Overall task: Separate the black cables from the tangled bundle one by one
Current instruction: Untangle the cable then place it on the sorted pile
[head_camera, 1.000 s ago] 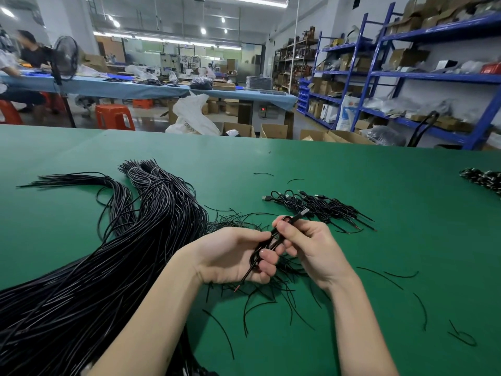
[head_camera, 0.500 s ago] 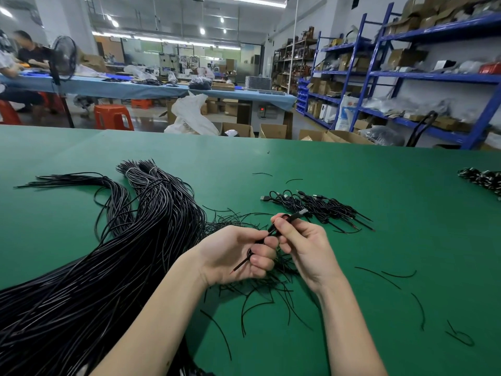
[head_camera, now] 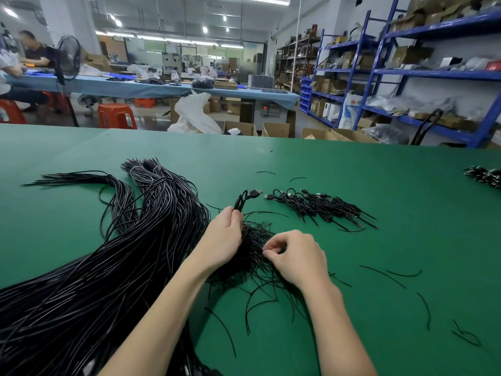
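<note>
A large tangled bundle of long black cables sweeps across the left of the green table. My left hand grips a short looped black USB cable whose plug sticks up to the right. Between my hands lies a small heap of short black wire ends. My right hand rests on this heap and pinches a strand with thumb and forefinger. A row of separated USB cables lies just beyond my hands.
Loose black wire offcuts are scattered on the table to the right and in front. Another small pile of cables sits at the far right edge. Beyond the table stand blue shelves, cardboard boxes, orange stools and seated people.
My hands have parted. The left hand lifted the USB cable up and away, towards the separated row. The right hand dropped down onto the heap of wire ends.
</note>
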Action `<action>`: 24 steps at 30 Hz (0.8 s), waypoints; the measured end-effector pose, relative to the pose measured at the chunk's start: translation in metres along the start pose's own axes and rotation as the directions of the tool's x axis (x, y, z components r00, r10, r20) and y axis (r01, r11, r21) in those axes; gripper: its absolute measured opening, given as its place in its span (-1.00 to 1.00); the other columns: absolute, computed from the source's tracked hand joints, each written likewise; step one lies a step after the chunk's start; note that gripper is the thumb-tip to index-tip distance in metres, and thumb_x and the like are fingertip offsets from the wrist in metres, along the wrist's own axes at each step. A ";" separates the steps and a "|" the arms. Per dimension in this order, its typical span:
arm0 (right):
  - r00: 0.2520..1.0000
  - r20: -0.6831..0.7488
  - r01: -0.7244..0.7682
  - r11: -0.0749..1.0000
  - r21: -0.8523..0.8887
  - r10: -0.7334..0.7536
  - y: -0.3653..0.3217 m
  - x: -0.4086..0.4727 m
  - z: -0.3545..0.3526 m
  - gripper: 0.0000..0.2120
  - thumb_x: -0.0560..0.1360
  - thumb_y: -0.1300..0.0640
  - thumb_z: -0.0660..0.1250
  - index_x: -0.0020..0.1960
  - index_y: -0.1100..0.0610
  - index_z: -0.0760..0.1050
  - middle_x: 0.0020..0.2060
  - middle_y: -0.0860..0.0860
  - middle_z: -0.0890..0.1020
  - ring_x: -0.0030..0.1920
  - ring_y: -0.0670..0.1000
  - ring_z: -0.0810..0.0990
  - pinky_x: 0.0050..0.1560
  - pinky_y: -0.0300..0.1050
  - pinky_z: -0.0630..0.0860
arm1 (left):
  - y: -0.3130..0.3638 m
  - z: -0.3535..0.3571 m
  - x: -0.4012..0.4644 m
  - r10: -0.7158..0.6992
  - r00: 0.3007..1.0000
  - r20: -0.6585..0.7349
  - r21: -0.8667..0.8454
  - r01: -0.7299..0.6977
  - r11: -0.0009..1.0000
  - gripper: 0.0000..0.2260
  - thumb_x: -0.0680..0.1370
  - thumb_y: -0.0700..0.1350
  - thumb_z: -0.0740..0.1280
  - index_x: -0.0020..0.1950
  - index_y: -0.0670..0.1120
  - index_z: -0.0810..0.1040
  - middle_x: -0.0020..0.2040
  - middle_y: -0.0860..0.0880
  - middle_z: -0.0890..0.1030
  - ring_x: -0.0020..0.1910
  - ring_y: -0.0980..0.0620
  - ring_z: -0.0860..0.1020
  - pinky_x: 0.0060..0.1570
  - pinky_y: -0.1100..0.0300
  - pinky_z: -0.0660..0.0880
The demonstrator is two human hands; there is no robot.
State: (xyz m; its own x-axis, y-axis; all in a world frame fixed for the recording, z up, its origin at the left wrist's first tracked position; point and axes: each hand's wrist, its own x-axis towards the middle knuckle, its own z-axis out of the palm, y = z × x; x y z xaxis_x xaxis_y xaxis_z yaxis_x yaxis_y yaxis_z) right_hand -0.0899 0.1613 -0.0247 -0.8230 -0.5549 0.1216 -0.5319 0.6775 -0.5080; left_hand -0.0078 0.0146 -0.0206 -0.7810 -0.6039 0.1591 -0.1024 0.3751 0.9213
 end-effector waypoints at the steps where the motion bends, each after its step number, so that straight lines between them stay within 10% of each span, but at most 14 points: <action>1: 1.000 -0.009 0.003 1.000 -0.008 -0.003 0.000 0.000 0.000 -0.93 0.51 -0.05 0.44 -0.14 -0.21 0.65 -0.29 -0.29 0.64 -0.23 -0.21 0.56 -0.30 -0.27 0.36 | -0.002 0.000 0.001 -0.003 1.000 0.002 -0.010 0.003 1.000 -0.73 0.70 -0.05 0.08 -0.19 -0.06 0.33 -0.34 0.04 0.39 -0.37 0.02 0.32 -0.35 0.08 0.28; 10: 0.991 -0.130 0.004 0.973 0.230 0.026 0.004 0.005 -0.009 -0.95 0.59 0.00 0.34 -0.02 -0.11 0.58 -0.20 -0.26 0.62 -0.24 -0.22 0.55 -0.26 -0.21 0.39 | -0.006 0.001 0.001 -0.030 0.998 0.051 -0.062 0.033 0.998 -0.75 0.68 -0.02 0.06 -0.15 -0.06 0.33 -0.33 0.02 0.36 -0.47 0.07 0.29 -0.49 0.16 0.26; 15: 0.999 -0.018 -0.005 0.574 0.819 0.035 -0.006 0.002 -0.022 -0.95 0.54 0.14 0.46 -0.01 0.03 0.67 -0.19 0.03 0.74 -0.33 -0.21 0.56 -0.30 -0.27 0.47 | -0.001 0.003 -0.002 0.030 0.997 0.077 0.002 -0.031 1.000 -0.73 0.69 -0.02 0.06 -0.17 -0.05 0.32 -0.33 0.04 0.35 -0.37 0.00 0.29 -0.28 0.01 0.26; 24: 0.976 0.218 -0.207 0.391 0.897 0.018 -0.024 -0.001 -0.015 -0.97 0.49 0.23 0.52 -0.10 0.12 0.70 -0.26 -0.01 0.73 -0.40 -0.13 0.60 -0.35 -0.31 0.57 | 0.014 0.006 -0.013 0.149 0.984 0.098 0.155 -0.163 0.974 -0.72 0.68 -0.15 0.09 -0.22 0.03 0.31 -0.35 0.10 0.45 -0.38 0.25 0.41 -0.31 0.32 0.29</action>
State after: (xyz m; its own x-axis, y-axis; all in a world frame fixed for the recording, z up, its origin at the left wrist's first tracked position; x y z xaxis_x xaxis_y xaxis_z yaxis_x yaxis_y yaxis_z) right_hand -0.0791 0.1533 0.0003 -0.7691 -0.6346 -0.0757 0.1411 -0.0530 -0.9886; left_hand -0.0033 0.0319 -0.0117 -0.8440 -0.4694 0.2594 -0.0676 0.5730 0.8168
